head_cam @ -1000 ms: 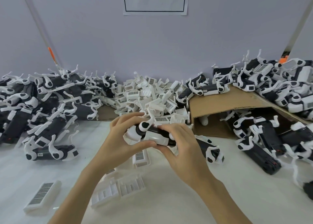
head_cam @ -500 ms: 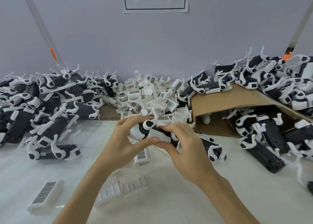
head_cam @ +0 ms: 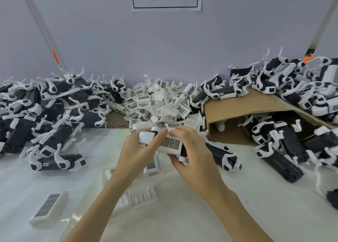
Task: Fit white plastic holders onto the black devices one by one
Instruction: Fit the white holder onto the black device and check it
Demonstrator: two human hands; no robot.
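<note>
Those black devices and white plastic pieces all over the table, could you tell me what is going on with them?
A person is fitting a white plastic holder with a gridded label onto a black device with white arms, gripping both with the left hand and right hand. More loose white holders are heaped behind, with further black devices piled to the left.

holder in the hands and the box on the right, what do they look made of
Holder: looks like moulded white plastic, matt, with a gridded label on its face. Box: brown corrugated cardboard, dull, going by its raw cut edge and bent flap.
</note>
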